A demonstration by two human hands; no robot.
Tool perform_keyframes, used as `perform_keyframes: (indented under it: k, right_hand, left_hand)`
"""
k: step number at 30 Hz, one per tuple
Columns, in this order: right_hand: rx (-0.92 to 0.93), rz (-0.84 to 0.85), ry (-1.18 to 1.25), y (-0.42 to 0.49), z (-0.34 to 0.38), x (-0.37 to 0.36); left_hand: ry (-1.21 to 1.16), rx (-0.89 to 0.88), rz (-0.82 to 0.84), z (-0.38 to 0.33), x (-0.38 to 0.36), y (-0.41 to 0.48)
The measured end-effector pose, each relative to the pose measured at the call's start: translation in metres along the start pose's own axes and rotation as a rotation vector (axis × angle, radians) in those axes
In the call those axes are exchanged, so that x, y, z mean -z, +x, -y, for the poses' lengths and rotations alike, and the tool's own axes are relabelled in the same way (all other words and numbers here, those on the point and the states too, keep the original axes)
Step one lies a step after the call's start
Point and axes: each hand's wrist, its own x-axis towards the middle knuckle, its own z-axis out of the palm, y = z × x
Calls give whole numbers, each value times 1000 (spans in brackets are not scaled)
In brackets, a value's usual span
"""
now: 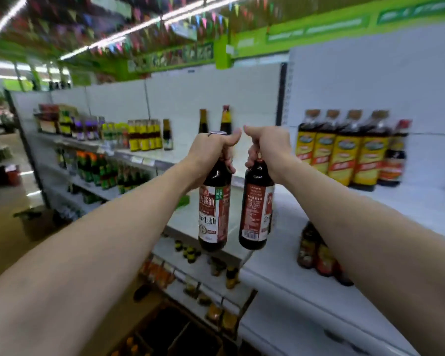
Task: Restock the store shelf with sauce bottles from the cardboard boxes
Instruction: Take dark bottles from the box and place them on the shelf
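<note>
Two sauce bottles, one per fist: left hand (214, 147) clamps left bottle (214, 206) neck, right hand (265, 147) right bottle (258, 206); necks gripped so bases land first on shelf (370, 201).

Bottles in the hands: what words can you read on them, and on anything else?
Left bottle, held by the left hand: "酱油", "生抽"; smaller print blurred.
Right bottle, in the right hand: barcode and text too blurred.
Yellow-labelled bottles: unreadable.
Green signs: too blurred.
</note>
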Motion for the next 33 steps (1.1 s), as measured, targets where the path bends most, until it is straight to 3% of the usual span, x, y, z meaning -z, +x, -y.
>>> perform_keyframes:
  k: [7,18,25,33]
  right_hand:
    - [95,-106,-65,-71,96,187]
    - [178,-545,-234,-197,191,454]
    - [224,-836,-314,-274,228,588]
    - [277,-1103,-463,-313,269,705]
  left_hand:
    - [-77,-121,236,-96,-176,-38]
    - [-279,-168,667,-167,-464,-106]
    - [-343,-180,955,-190,-624,-142]
    - [-506,-167,1141,-224,-783,-162]
